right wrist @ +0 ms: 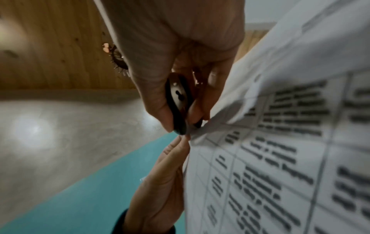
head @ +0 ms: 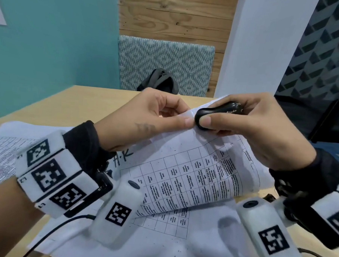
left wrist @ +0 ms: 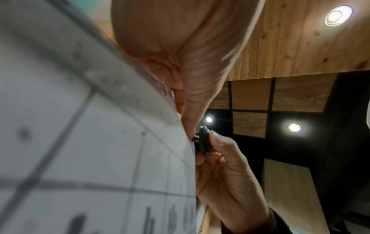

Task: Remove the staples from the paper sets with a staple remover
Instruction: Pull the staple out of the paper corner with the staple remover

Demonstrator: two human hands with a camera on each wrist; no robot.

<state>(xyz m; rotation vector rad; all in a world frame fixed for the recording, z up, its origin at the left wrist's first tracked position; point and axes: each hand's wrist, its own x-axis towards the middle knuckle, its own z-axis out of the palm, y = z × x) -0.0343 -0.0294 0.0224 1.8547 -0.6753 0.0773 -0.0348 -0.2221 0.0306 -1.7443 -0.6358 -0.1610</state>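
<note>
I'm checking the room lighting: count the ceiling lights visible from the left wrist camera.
3: one large ceiling light at top right on the wood planks, one small beside the staple remover, one further right. Others may be hidden.

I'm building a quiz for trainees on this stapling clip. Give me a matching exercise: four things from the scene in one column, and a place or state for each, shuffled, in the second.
Things:
1. black oval staple remover
2. lifted sheet printed with a table
3. grey backpack
4. left hand

Places or states:
a. beyond the wooden table's far edge
b. gripped in the right hand
c. pinching the sheet's corner
d. curled up off the papers below

Pairs: 1-b, 2-d, 3-a, 4-c
</note>
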